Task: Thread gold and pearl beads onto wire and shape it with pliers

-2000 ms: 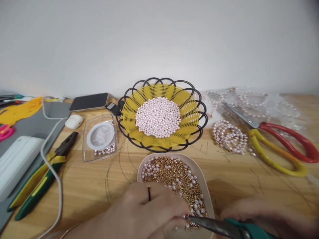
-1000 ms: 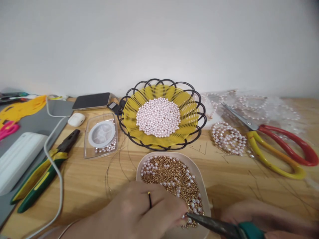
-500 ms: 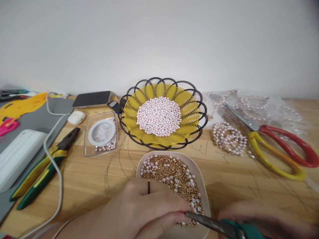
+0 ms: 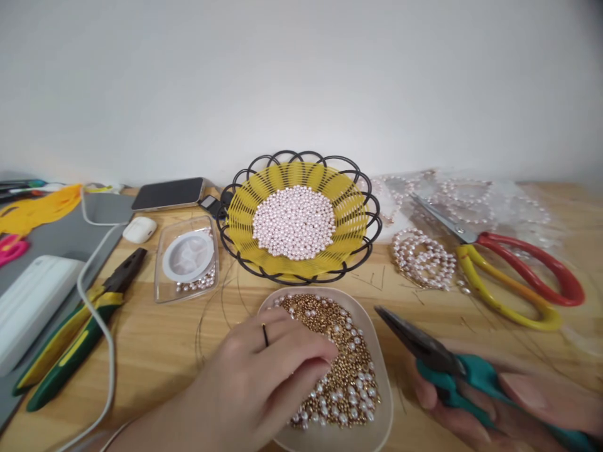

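Head view: a light wooden desk (image 4: 160,339) with fine grain meets a plain white wall (image 4: 301,75). Near the middle sits a smooth, pale, rounded bowl (image 4: 384,389) full of tiny shiny gold and pearl beads (image 4: 348,376). The left hand (image 4: 264,367) rests on the beads with bent fingers; I cannot tell if its grip holds one. Just right of the bowl, the right hand (image 4: 513,402) has its grip closed round the teal handles of dark, pointy pliers (image 4: 414,339). Farther back is a yellow basket (image 4: 353,201) with black wire loops, heaped with round pearls (image 4: 294,223). Red and yellow scissors (image 4: 513,276) lie far right.
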`<state>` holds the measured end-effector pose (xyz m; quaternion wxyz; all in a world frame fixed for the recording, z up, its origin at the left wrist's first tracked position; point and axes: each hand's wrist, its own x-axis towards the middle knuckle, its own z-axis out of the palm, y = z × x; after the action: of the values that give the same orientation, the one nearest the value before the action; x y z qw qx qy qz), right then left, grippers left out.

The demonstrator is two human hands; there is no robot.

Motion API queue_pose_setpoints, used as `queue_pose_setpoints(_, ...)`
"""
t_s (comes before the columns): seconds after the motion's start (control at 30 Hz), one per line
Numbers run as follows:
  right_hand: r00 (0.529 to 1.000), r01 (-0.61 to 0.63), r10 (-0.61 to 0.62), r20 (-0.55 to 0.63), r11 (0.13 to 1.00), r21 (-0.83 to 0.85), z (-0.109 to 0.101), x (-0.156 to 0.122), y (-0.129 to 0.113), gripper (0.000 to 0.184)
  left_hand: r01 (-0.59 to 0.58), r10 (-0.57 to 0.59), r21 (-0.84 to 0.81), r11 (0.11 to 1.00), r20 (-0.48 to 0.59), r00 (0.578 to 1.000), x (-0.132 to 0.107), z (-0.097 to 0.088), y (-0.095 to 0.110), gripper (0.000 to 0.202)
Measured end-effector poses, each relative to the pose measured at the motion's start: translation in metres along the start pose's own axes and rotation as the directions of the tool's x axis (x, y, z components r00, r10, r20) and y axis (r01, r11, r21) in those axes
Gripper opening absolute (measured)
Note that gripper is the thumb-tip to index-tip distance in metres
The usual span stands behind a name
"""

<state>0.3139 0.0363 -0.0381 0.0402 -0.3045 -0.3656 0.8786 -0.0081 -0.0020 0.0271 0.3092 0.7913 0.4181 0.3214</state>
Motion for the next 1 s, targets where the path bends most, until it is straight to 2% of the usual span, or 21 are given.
queue_pose_setpoints(0.1, 0.999, 0.013, -0.015, 0.036, 0.999, 0.032, 0.012, 0.0, -0.016, 0.06, -0.013, 0.013, 0.05, 0.999, -0.013, 1.0, 0.0, 0.002, -0.004, 0.017)
queue_pose_setpoints(0.23, 0.99, -0.013, 0.017, -0.141, 1.0, 0.028, 0.033, -0.003, -0.029, 0.062, 0.023, -0.038, 0.191, 0.981, 0.074, 0.997, 0.001, 0.009, -0.008, 0.012)
queue_pose_setpoints(0.3, 0.985, -0.007, 0.015, -0.174, 0.999, 0.044, 0.039, -0.002, -0.031, 0.064, 0.02, -0.044, 0.272, 0.962, 0.081, 0.996, 0.002, 0.014, -0.008, 0.013)
queue_pose_setpoints(0.43, 0.988, 0.119, -0.118, -0.1, 0.993, 0.004, 0.033, 0.003, -0.021, 0.057, 0.014, -0.055, 0.405, 0.914, 0.091, 0.994, 0.006, 0.026, -0.007, 0.015)
queue_pose_setpoints(0.53, 0.979, 0.198, -0.199, -0.049, 0.98, -0.032, 0.024, 0.006, -0.009, 0.054, 0.042, -0.104, 0.421, 0.906, 0.125, 0.987, 0.009, 0.031, -0.007, 0.009)
queue_pose_setpoints(0.67, 0.974, 0.221, -0.223, -0.044, 0.974, -0.043, 0.022, 0.009, -0.005, 0.056, 0.105, -0.143, 0.277, 0.955, 0.12, 0.982, 0.014, 0.024, -0.002, 0.017)
queue_pose_setpoints(0.73, 0.971, 0.232, -0.235, -0.041, 0.971, -0.054, 0.025, 0.01, -0.007, 0.055, 0.202, -0.226, 0.16, 0.966, 0.148, 0.963, 0.015, 0.015, 0.003, 0.016)
queue_pose_setpoints(0.8, 0.969, 0.24, -0.244, -0.042, 0.968, -0.07, 0.028, 0.009, -0.011, 0.051, 0.343, -0.332, -0.017, 0.939, 0.205, 0.921, 0.016, 0.006, 0.008, 0.013)
queue_pose_setpoints(0.87, 0.968, 0.242, -0.246, -0.043, 0.967, -0.083, 0.029, 0.009, -0.014, 0.049, 0.461, -0.393, -0.255, 0.85, 0.278, 0.877, 0.017, 0.001, 0.01, 0.009)
queue_pose_setpoints(0.93, 0.968, 0.242, -0.246, -0.04, 0.966, -0.091, 0.03, 0.009, -0.015, 0.049, 0.525, -0.401, -0.499, 0.69, 0.34, 0.85, 0.018, 0.0, 0.008, 0.003)
queue_pose_setpoints(1.0, 0.969, 0.241, -0.245, -0.033, 0.966, -0.089, 0.029, 0.009, -0.015, 0.051, 0.541, -0.394, -0.647, 0.537, 0.374, 0.839, 0.018, 0.002, 0.003, 0.006)
